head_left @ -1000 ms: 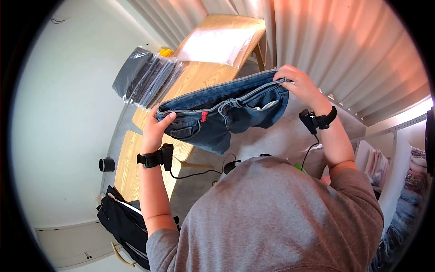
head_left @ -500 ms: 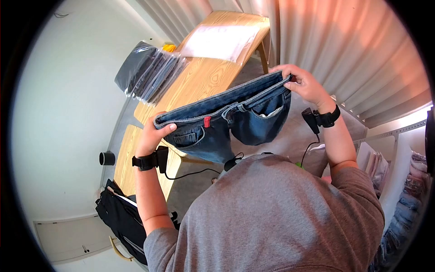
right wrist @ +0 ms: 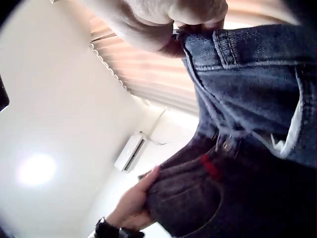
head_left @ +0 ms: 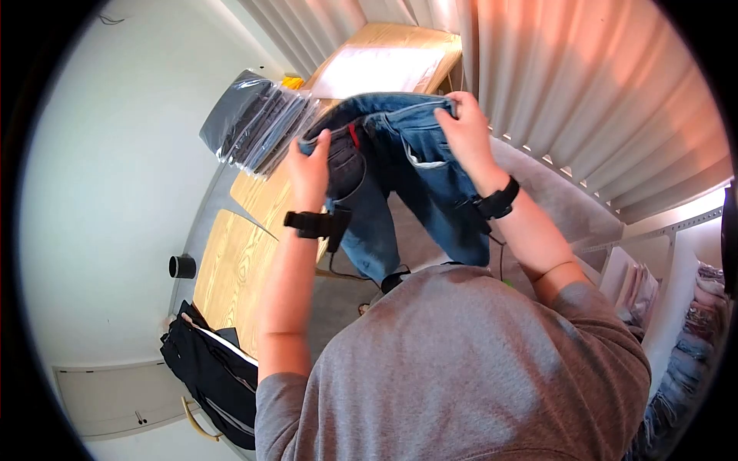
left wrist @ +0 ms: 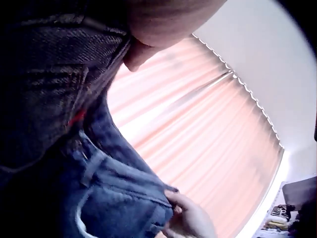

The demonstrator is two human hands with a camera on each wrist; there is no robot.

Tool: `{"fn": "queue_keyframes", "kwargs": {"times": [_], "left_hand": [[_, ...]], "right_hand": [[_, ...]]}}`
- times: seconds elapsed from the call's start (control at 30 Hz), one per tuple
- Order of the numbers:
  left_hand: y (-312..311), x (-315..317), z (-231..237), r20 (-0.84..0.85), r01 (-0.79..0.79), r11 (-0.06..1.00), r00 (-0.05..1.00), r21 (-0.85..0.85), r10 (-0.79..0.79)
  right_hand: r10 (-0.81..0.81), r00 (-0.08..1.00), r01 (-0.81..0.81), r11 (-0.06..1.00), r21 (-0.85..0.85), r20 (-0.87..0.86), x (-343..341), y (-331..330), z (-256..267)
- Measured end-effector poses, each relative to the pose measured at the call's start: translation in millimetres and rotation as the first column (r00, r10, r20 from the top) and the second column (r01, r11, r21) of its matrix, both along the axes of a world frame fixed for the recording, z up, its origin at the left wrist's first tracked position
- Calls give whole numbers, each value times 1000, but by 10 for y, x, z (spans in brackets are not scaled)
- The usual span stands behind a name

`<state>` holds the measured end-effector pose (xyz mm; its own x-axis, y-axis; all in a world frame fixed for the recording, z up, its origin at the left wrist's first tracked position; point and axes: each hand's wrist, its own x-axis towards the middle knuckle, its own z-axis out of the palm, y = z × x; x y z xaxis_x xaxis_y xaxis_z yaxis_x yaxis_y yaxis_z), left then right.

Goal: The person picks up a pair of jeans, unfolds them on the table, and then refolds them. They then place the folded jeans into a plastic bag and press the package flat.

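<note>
The jeans point(head_left: 430, 184) are pinched by the left hand point(head_left: 310, 175) and right hand point(head_left: 470, 137), either side of the red tag point(head_left: 354, 136); they are likely being straightened; next, an even pull seems needed.

The jeans point(head_left: 434, 203) at twelve o'clock are blue, with a red tag point(head_left: 354, 136) and white pocket lining point(head_left: 423, 162). The shirt point(head_left: 461, 369) at six is plain grey. At two, the pleated curtain point(head_left: 576, 92) runs beige into pink. The table point(head_left: 231, 253) at nine shows yellowish wood grain. Folded clothes point(head_left: 688, 365) at four seem pink and blue, though dim there.
</note>
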<state>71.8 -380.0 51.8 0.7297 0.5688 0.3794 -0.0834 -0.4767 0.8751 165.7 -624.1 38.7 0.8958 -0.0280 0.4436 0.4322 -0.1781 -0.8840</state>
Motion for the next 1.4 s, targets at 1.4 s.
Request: {"fn": "queue_keyframes", "kwargs": {"times": [1.4], "left_hand": [[-887,-437,336,-224,703,708,681,-70,-698]], "right_hand": [[619,772,-633,769,-87,-148,-482,103,0]]}}
